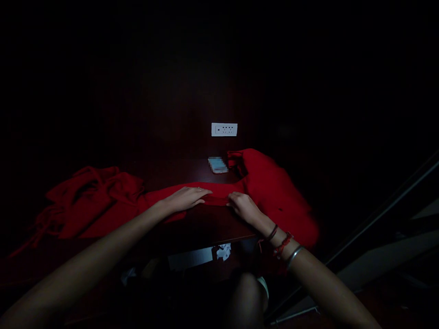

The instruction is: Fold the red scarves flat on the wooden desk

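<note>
A long piece of red cloth (274, 192), perhaps a garment, stretches across the dark table (219, 228). Its left part is bunched into loose folds with thin strings trailing off, and its right part spreads wide and hangs past the table's front edge. On the narrow middle stretch lies my left hand (187, 198), palm down with fingers extended. A short way to its right, my right hand (242, 205) has its fingers curled onto the lower edge of the cloth. The fingertips of that hand are partly hidden. Bracelets circle my right wrist.
A blue-grey, blurred-out flat object (218, 165) lies behind the cloth. Above it a white power socket (224, 130) sits on the dark wall. Under the tabletop are a pale flat panel (192, 258) and crumpled white paper (223, 252). My knee shows below. Deep shadow covers the surroundings.
</note>
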`<state>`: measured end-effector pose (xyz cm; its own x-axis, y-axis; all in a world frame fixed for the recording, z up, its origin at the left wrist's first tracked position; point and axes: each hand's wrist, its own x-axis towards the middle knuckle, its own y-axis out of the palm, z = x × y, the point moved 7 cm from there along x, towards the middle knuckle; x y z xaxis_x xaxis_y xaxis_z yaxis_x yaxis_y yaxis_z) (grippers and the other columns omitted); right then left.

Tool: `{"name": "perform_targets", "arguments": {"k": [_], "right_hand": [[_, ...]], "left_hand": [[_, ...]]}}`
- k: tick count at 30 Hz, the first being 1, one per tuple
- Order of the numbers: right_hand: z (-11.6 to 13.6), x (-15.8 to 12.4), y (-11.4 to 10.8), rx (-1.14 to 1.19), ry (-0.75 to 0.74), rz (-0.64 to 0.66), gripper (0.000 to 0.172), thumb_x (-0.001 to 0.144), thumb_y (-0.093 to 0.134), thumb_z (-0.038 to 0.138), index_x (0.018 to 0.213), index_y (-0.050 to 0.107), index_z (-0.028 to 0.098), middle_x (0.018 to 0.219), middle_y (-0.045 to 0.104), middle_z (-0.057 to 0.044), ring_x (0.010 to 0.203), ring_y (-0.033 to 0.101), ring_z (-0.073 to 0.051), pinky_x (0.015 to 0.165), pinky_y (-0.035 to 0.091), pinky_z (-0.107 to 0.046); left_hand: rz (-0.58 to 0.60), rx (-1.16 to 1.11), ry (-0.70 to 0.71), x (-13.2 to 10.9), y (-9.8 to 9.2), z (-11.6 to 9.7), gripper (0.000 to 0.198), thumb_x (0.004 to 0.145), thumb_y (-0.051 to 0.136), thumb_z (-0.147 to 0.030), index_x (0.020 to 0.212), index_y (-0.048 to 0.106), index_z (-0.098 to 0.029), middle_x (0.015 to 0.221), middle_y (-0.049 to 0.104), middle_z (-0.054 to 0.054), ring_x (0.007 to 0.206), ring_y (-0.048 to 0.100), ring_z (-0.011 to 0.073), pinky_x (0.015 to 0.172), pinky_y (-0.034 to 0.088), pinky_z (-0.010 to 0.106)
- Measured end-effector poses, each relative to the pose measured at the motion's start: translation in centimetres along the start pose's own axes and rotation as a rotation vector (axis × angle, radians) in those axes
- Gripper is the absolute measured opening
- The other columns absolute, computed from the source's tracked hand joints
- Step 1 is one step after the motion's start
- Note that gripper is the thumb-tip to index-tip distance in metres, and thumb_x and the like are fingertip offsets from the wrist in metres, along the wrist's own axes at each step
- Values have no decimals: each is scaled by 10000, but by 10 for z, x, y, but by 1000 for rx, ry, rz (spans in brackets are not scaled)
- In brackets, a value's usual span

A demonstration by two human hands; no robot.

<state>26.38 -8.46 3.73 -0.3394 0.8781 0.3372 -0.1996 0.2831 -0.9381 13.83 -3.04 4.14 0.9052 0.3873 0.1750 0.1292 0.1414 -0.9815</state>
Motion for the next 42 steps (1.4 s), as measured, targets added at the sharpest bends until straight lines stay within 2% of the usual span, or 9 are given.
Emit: {"name": "perform_targets", "arguments": {"k": [3, 9, 13, 17, 21, 26, 36, 39, 42], "right_hand": [[-5, 0, -4, 21, 0, -22, 159, 829, 393, 194, 739, 506, 128, 738, 560, -57, 665, 500, -113, 616, 343, -207], [-16, 1, -4, -13, 22, 81, 238, 857, 330, 204, 744, 523, 120, 754, 588, -82, 688, 531, -114, 636, 343, -204], [-11, 5, -6, -21, -1, 89, 203, 844, 364, 222, 946, 511, 125, 877, 584, -93, 816, 534, -137, 694, 357, -215], [12, 12, -9, -4, -106, 16, 317, 779, 485, 302, 1051, 461, 141, 977, 534, -89, 904, 490, -159, 734, 368, -235], [20, 21, -3, -12, -106, 23, 140, 808, 427, 196, 893, 521, 138, 846, 553, -67, 785, 506, -133, 679, 363, -224], [15, 22, -1, 25, -122, 6, 159, 820, 374, 126, 777, 527, 121, 746, 552, -57, 678, 494, -106, 627, 338, -207], [25, 19, -6, 93, -147, -10, 191, 818, 424, 227, 941, 542, 140, 876, 562, -63, 800, 503, -122, 693, 356, -216], [32, 19, -1, 34, -138, 13, 199, 834, 388, 230, 870, 563, 143, 819, 569, -52, 736, 506, -116, 666, 358, -216], [36, 14, 5, -38, -149, 10, 219, 842, 365, 229, 839, 568, 144, 783, 564, -51, 712, 498, -118, 663, 354, -224]], "left_hand": [[15, 108, 20, -7, -5, -6, 295, 812, 422, -277, 1098, 450, -210, 1058, 509, 69, 909, 504, 178, 693, 390, 236], [60, 75, -25, -15, -14, 5, 215, 837, 369, -264, 939, 535, -175, 799, 588, 47, 713, 546, 150, 605, 373, 212], [113, -29, -35, -13, -15, 13, 260, 857, 311, -316, 927, 530, -193, 694, 571, 21, 604, 529, 132, 541, 351, 198], [111, -121, -40, -12, -11, 14, 271, 873, 260, -328, 975, 472, -194, 729, 560, 15, 612, 519, 124, 557, 358, 197], [73, -66, -28, -13, -11, 11, 282, 867, 274, -352, 869, 494, -175, 753, 542, 25, 628, 505, 126, 582, 367, 211], [-47, -6, 45, -18, -25, 5, 297, 860, 311, -344, 852, 550, -169, 877, 540, 50, 796, 503, 143, 724, 366, 229], [-46, -70, 0, -20, -16, -8, 273, 862, 309, -331, 882, 533, -176, 836, 550, 34, 768, 511, 142, 702, 379, 234], [-21, -73, -57, -31, -12, -6, 253, 826, 388, -347, 967, 516, -179, 945, 529, 54, 839, 502, 160, 732, 383, 248], [81, -158, -64, -38, -9, 1, 386, 778, 457, -401, 1109, 455, -203, 1069, 510, 55, 933, 488, 169, 784, 375, 254]]}}
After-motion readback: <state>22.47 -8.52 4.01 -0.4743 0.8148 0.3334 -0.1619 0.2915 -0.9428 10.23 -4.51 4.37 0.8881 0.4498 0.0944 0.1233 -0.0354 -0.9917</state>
